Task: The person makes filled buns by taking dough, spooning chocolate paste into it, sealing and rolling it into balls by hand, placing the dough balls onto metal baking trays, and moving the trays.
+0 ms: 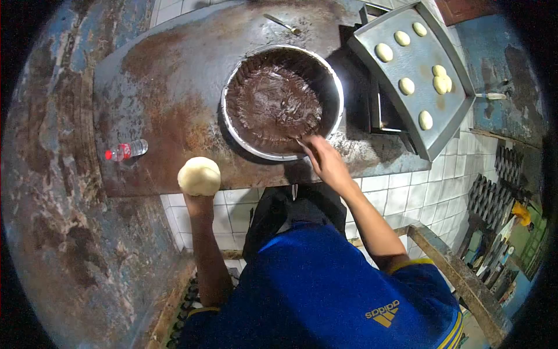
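A pale ball of dough (199, 176) rests on my left hand (197, 199), which is mostly hidden beneath it at the table's front edge. A round metal bowl (231, 129) holds a dark brown paste (273, 104). At the bowl's near right rim, my right hand (326, 163) has its fingers pinched together over the paste. Something thin and light shows at the fingertips, too small to make out.
On the right, a tilted metal tray (430, 58) carries several pale dough pieces (407, 86). A small utensil (282, 24) lies behind the bowl. A red-capped bottle (127, 150) lies left on the stained table (168, 75). A wooden frame (453, 273) stands lower right.
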Available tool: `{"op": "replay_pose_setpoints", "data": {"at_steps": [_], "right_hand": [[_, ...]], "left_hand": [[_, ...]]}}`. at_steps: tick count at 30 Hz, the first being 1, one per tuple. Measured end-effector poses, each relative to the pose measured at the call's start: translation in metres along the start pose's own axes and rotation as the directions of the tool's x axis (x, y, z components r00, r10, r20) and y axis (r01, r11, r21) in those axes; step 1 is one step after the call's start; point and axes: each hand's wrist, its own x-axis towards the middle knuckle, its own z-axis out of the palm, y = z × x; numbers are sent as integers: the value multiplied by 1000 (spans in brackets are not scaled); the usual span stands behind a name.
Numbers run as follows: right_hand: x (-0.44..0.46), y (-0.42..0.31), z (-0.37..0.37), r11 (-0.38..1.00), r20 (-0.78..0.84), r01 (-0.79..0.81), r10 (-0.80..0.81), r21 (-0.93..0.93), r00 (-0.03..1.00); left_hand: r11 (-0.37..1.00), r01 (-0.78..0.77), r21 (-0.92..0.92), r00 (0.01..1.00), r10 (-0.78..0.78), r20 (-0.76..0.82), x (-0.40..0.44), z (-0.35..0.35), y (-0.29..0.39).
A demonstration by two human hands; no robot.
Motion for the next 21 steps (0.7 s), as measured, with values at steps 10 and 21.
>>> {"op": "replay_pose_setpoints", "data": {"at_steps": [10,21], "right_hand": [[94,33,98,956,192,20,38,-292,981],[103,71,122,984,335,4,57,-180,941]], "left_hand": [[966,253,-55,954,-259,-151,-18,-9,4],[960,54,274,997,-35,-73,-26,-20,-1]]}}
